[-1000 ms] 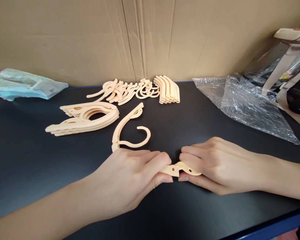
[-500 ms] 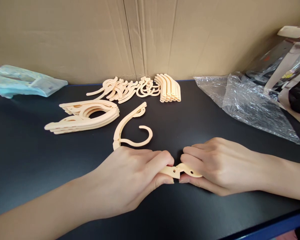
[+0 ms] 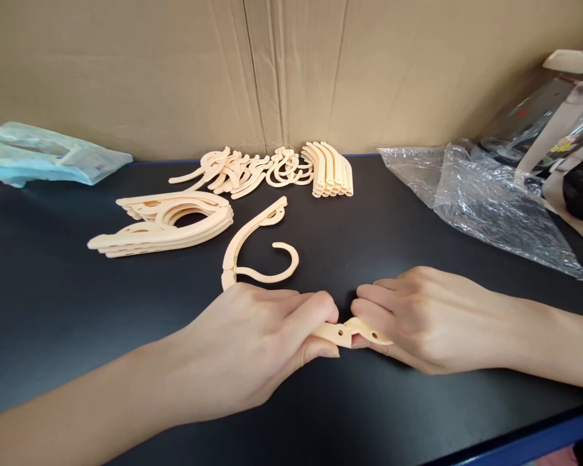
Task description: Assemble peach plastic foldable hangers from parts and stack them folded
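A cream plastic folding hanger [image 3: 233, 255] stretches from beyond my left hand towards me, its curved hook [image 3: 291, 262] pointing right. My left hand [image 3: 267, 349] is closed round the hanger's near arm, whose end with a small hole [image 3: 339, 334] shows past the thumb. Between finger and thumb, my right hand [image 3: 427, 323] pinches a small cream hanger piece [image 3: 364, 329], also with a hole. The two ends meet between my hands; whether they are locked together I cannot tell. My fingers cover much of both parts.
Stacked folded hangers [image 3: 175, 226] lie at the left. Farther back are loose hooks and pieces [image 3: 243, 171] and a row of hanger arms [image 3: 328, 171]. A bluish plastic packet [image 3: 53, 155] lies far left, clear plastic wrap [image 3: 486, 200] at right, beside a transparent bag [image 3: 558, 123]. Cardboard [image 3: 165, 77] stands behind.
My right thumb has slid back a little beneath the small piece and shows less. My left hand keeps its grip, and the view has shifted slightly.
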Motion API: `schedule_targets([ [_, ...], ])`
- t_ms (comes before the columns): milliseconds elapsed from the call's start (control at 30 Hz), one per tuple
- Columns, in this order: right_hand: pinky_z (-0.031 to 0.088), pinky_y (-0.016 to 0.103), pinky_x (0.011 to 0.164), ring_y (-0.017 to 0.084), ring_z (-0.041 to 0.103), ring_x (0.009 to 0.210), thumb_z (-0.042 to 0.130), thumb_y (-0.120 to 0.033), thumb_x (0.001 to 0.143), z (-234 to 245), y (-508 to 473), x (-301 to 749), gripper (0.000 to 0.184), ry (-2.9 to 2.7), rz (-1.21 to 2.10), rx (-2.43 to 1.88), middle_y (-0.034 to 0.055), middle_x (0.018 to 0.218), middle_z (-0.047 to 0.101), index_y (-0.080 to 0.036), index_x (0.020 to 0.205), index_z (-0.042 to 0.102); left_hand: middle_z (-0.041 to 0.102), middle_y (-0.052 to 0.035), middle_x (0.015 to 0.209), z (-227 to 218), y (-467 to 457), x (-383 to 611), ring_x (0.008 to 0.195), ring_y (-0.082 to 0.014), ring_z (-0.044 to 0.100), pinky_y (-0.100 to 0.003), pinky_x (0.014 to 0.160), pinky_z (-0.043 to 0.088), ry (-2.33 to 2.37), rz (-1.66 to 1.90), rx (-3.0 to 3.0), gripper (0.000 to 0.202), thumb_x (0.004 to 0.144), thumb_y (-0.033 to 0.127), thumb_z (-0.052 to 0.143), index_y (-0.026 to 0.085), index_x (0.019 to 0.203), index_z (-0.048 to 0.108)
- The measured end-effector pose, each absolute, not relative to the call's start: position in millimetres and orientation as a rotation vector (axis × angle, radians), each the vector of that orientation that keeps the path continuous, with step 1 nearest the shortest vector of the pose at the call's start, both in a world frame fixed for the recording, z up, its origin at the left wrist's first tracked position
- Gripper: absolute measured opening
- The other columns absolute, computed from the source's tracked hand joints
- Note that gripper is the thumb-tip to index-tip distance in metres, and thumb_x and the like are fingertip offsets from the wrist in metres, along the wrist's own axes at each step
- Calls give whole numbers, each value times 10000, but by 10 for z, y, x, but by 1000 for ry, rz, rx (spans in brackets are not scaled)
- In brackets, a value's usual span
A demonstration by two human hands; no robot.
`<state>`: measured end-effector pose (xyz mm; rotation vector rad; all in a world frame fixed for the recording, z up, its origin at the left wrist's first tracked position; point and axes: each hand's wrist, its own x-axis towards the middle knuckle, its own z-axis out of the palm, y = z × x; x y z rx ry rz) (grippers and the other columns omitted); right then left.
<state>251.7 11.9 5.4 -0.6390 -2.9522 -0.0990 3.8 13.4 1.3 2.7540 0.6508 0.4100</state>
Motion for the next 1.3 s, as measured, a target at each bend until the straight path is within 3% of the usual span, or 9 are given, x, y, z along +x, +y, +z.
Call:
schedule_targets([
  [233,174,306,467,116,398,454,269,-241,1080,99,131,2511,404,-2982,0,-658,-22,611,514,-202,734,475,649,55,757,-33,123,23,602,-124,624,-258,519,391,651,462,2679,202,1086,283,328,232,922,434],
  [533,173,289,469,105,393,443,377,-227,1046,157,103,2461,328,-3054,197,-719,-26,618,529,-198,741,494,625,49,758,-11,116,41,585,-128,598,-265,503,364,610,398,2689,249,1091,308,281,225,930,451],
  [733,220,304,483,120,454,503,339,-402,1079,87,83,2511,423,-2930,172,-673,-22,654,533,-193,764,530,583,56,757,5,119,57,587,-113,581,-256,519,367,608,406,2656,252,1086,301,286,224,918,458],
  [900,245,294,498,125,416,516,309,-554,1054,57,105,2514,525,-2848,106,-612,-28,633,487,-199,718,499,563,54,726,22,116,61,562,-116,542,-266,496,352,618,411,2676,235,1072,278,340,214,889,471],
  [1033,268,277,520,125,381,518,265,-543,1065,66,144,2510,551,-2798,22,-608,-30,621,468,-192,715,506,562,39,722,28,101,61,571,-123,525,-279,499,359,616,475,2731,216,1059,256,384,192,902,517],
  [1200,267,283,564,137,350,558,317,-461,1077,87,194,2561,502,-2787,-65,-604,-21,639,462,-189,703,513,633,-6,830,-4,71,49,712,-164,568,-314,606,424,751,657,2847,198,1055,273,402,182,966,554],
  [1300,258,300,586,144,352,586,418,-349,1051,104,219,2594,402,-2804,-46,-538,-10,660,484,-192,695,519,670,-37,965,9,78,37,941,-206,591,-343,808,463,964,774,2877,165,1037,225,420,186,1036,580],
])
